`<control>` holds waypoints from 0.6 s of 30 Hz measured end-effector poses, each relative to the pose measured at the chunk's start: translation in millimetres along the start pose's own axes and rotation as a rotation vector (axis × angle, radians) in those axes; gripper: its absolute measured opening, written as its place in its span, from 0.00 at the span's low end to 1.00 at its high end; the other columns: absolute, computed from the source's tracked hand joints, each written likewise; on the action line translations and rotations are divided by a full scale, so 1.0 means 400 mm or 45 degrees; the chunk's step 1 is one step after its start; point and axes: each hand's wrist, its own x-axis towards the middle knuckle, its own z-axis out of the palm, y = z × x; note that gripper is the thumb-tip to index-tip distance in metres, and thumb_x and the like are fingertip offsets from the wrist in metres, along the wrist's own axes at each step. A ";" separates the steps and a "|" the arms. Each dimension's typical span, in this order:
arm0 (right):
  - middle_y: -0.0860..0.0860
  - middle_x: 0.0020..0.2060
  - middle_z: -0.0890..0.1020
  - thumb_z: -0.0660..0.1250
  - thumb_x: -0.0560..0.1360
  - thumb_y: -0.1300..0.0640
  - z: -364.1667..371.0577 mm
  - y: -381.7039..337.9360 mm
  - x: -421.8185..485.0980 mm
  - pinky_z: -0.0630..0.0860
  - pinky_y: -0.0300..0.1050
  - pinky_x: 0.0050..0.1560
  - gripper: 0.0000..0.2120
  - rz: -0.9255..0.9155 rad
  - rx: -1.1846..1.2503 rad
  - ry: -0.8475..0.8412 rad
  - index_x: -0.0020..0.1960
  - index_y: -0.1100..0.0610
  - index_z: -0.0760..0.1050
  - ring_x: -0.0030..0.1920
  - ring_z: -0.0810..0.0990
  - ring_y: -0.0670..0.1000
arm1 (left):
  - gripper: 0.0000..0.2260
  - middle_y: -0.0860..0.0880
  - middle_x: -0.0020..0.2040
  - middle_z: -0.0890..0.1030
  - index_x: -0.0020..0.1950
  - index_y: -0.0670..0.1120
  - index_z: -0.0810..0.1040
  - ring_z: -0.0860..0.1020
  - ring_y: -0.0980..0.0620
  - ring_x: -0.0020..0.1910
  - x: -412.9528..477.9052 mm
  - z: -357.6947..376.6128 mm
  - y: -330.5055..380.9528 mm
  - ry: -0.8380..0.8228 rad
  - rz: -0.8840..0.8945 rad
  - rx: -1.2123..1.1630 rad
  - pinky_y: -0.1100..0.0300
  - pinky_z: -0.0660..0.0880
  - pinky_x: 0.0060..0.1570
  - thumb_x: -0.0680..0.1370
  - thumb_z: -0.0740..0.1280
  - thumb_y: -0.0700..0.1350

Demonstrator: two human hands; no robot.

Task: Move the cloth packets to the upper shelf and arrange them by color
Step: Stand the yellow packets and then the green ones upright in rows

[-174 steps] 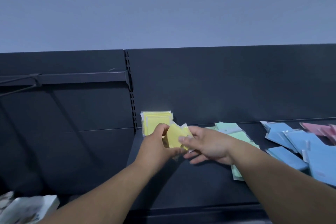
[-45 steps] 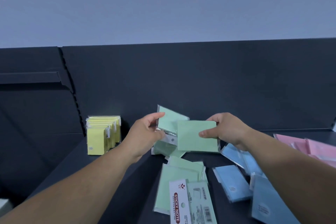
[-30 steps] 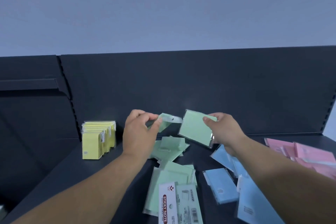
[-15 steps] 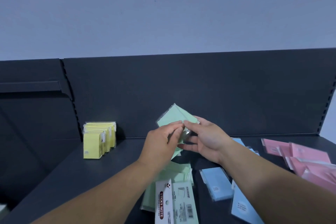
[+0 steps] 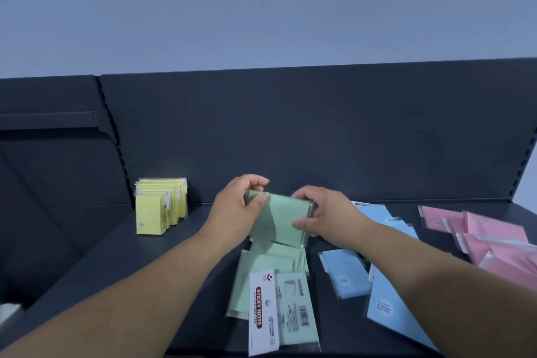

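Where the dark shelf (image 5: 116, 256) meets its back panel (image 5: 290, 131) on the left, a row of yellow packets (image 5: 161, 209) stands upright, front faces toward the camera. Well apart from it, near the shelf's middle, the left hand (image 5: 236, 212) grips the left edge of a held stack of green packets (image 5: 279, 221): thumb across the front face, fingers curled over the top. The stack is lifted and tilted, above loose green packets (image 5: 270, 264) lying flat on the shelf. The right hand (image 5: 325, 218) grips the stack's right edge, fingers curled over the upper corner, thumb on the lower front. Nearest the camera, a packet with a white "STICKY NOTE" label (image 5: 263, 314) lies on the loose green ones. Just right of these, blue packets (image 5: 345, 273) lie scattered and overlapping. Pink packets (image 5: 488, 235) lie in a loose heap at far right. How many packets the stack holds cannot be told.
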 end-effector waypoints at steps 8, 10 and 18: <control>0.49 0.41 0.82 0.71 0.74 0.55 -0.049 0.042 0.018 0.81 0.53 0.49 0.06 0.151 0.043 0.314 0.50 0.51 0.77 0.44 0.82 0.52 | 0.17 0.58 0.52 0.76 0.52 0.54 0.76 0.75 0.58 0.51 -0.011 -0.052 -0.038 -0.361 -0.369 0.299 0.60 0.73 0.51 0.70 0.72 0.61; 0.50 0.41 0.82 0.71 0.74 0.55 -0.051 0.047 0.022 0.82 0.53 0.48 0.06 0.185 0.081 0.324 0.50 0.51 0.77 0.42 0.83 0.52 | 0.15 0.56 0.48 0.80 0.47 0.53 0.79 0.77 0.57 0.48 -0.015 -0.061 -0.046 -0.379 -0.419 0.308 0.60 0.75 0.50 0.70 0.71 0.62; 0.49 0.41 0.83 0.71 0.74 0.56 -0.035 0.052 0.028 0.83 0.51 0.43 0.05 0.245 0.137 0.295 0.49 0.51 0.77 0.37 0.84 0.50 | 0.18 0.49 0.47 0.85 0.49 0.47 0.81 0.80 0.56 0.40 -0.016 -0.046 -0.036 -0.986 -0.553 0.272 0.65 0.75 0.36 0.65 0.79 0.54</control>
